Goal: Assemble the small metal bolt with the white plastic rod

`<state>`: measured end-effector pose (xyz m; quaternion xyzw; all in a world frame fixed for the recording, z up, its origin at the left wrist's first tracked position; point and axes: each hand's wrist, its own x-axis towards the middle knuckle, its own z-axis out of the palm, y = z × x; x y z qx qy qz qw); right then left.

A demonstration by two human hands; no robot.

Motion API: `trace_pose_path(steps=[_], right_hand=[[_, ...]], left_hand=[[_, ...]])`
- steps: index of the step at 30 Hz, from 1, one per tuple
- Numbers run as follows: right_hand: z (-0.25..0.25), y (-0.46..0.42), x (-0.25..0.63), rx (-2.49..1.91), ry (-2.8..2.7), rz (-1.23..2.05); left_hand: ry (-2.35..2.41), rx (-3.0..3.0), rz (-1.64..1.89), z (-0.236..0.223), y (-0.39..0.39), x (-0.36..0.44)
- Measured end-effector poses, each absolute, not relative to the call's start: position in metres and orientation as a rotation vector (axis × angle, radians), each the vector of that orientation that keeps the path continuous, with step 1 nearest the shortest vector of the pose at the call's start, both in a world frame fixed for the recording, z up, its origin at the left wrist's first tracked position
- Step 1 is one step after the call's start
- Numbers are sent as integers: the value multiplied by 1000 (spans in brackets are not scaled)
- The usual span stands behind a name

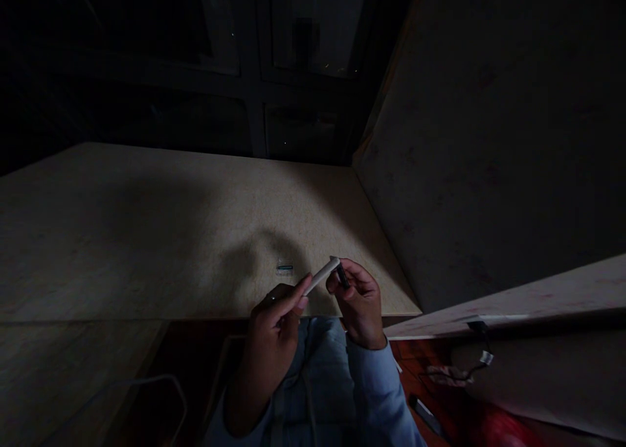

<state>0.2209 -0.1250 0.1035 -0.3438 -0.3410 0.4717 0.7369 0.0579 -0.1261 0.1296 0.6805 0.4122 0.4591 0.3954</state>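
Observation:
My left hand (274, 330) is closed around the near end of a slim white stick-like object (320, 277), which slants up to the right. In my right hand (360, 302), a small dark cylinder (343, 276), possibly a battery, is pinched beside the far end of the white object. Whether the two pieces touch is too dark to make out. On the pale ledge (195, 238), just beyond my left hand, lies a small teal and dark strip (285, 268) in what looks like clear wrapping.
A dark window (259, 108) borders the ledge at the back. The wall (489, 141) rises on the right. Below lie a reddish floor (415, 362), a cable with a white tag (486, 357) and a red object (499, 427). A pale cord (147, 380) hangs at lower left.

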Motion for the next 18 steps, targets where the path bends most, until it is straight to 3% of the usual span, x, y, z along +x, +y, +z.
trace_pose_path(steps=[18], right_hand=[[102, -125, 229, -799, -702, 1014]], left_hand=[[849, 1531, 824, 130, -120, 44]])
